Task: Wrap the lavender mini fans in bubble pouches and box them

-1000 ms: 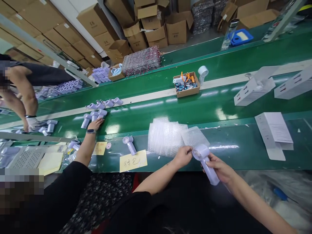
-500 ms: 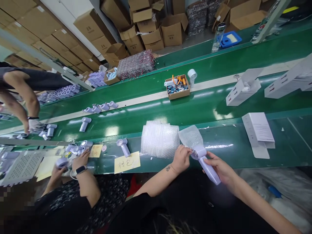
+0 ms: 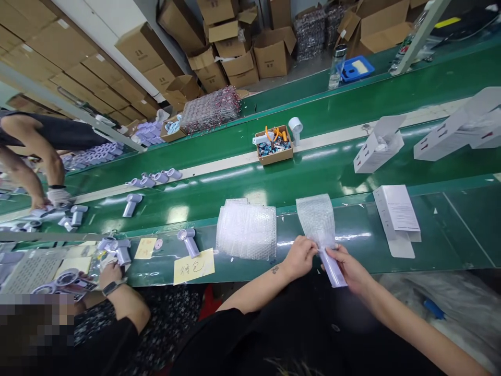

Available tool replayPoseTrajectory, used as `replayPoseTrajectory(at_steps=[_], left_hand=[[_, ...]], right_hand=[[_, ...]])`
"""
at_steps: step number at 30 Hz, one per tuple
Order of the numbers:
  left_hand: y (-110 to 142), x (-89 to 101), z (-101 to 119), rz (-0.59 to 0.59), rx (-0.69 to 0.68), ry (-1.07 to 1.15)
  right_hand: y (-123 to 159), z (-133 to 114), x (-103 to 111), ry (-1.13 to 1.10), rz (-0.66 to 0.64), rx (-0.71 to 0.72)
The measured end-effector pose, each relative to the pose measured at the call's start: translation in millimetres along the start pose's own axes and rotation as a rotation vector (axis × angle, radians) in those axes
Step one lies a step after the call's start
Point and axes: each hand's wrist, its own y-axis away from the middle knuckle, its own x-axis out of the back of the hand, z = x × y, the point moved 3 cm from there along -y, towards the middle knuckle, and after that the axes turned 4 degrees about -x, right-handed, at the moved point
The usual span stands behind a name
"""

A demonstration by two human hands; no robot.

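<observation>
A lavender handheld fan [image 3: 333, 270] is tilted in front of me, its head inside a clear bubble-wrap bag [image 3: 316, 215] while the handle sticks out toward me. My right hand [image 3: 351, 267] is closed around the upper handle. Pinching the bag's opening edge beside the fan is my left hand [image 3: 298, 257], its fingers closed. To the left on the bench lies a stack of flat bubble-wrap bags [image 3: 246, 232]. Another handheld fan [image 3: 189, 242] rests farther left, next to a yellow handwritten paper [image 3: 194, 267].
An open white box [image 3: 397, 214] lies to the right. Beyond it, white boxes [image 3: 378, 149] stand on the green conveyor [image 3: 219, 183]. A small carton of parts [image 3: 276, 155] sits mid-line. At left, two co-workers' hands [image 3: 110, 277] [image 3: 58, 197] handle fans.
The bubble-wrap bag has come down over the fan's head, which was partly exposed before. The fan now points more straight away from me. The nearby co-worker's hands have shifted.
</observation>
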Motion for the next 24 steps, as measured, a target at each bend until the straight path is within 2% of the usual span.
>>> replayPoseTrajectory(at_steps=[2,6,7,9,12,14,19,22,24], left_hand=[[-10.6,-2.2,7.5,-0.009,0.089,0.067],[-20.5,-11.3,8.3,-0.036,0.581,0.402],[-20.3,-13.2,10.0,-0.044,0.66,0.478],[-18.6,-14.1,18.1,-0.045,0.726,0.57],[-16.3,-8.1,41.7,-0.029,0.675,0.656],[-16.8,0.0,61.2,-0.002,0.615,0.72],[-24.3,23.9,99.8,-0.02,0.454,0.838],[-28.0,40.0,104.7,0.056,0.378,0.782],[-30.5,49.7,105.0,0.062,0.253,0.728]], right_hand=[[-1.4,0.4,7.7,0.037,-0.025,-0.021],[-1.2,-4.8,28.0,0.251,-0.008,-0.057],[0.7,-9.6,33.4,0.355,0.02,-0.023],[8.8,-24.7,41.1,0.583,0.065,0.096],[33.7,-55.7,40.2,0.869,0.035,0.293],[56.6,-75.8,33.3,0.956,-0.01,0.352],[109.4,-108.0,17.9,0.886,-0.103,0.333],[119.6,-118.1,20.7,0.891,-0.103,0.367],[115.4,-121.7,22.9,0.852,-0.116,0.405]])
